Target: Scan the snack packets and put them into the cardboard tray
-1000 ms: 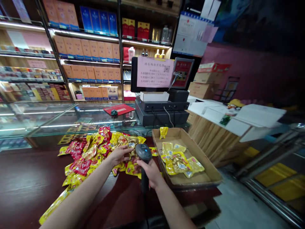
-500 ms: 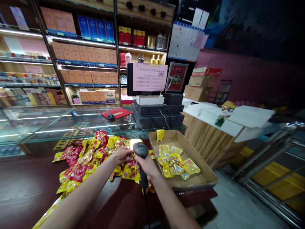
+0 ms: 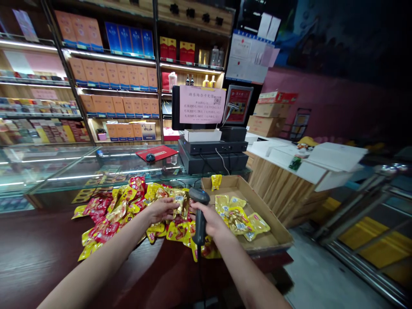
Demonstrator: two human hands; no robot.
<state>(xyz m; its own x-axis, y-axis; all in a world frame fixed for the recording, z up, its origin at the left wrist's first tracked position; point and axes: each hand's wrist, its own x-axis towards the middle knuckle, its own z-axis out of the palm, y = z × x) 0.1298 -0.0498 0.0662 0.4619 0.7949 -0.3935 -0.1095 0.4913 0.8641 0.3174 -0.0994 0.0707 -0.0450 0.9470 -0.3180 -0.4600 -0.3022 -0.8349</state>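
Note:
A gold and yellow packet (image 3: 180, 202) is held by its left edge in my left hand (image 3: 162, 210), over a heap of red and yellow packets (image 3: 119, 210). My right hand (image 3: 209, 219) is wrapped round the handle of a black handheld scanner (image 3: 200, 214), whose head is just right of the packet. The scanner's cord hangs down toward the bottom of the view. To the right, a shallow cardboard box (image 3: 273, 221) holds several yellow packets (image 3: 238, 219).
Behind the heap stand a glass counter (image 3: 71, 171), a red mat (image 3: 156, 152) with a mouse, and a monitor (image 3: 202, 105) with a paper sign over a black cash drawer (image 3: 212, 163). Metal railings (image 3: 363, 214) are at the right.
The scanner and my right hand have moved slightly right, away from the packet. The bright light on the packet is gone, and the gold packet now shows clearly in my left hand.

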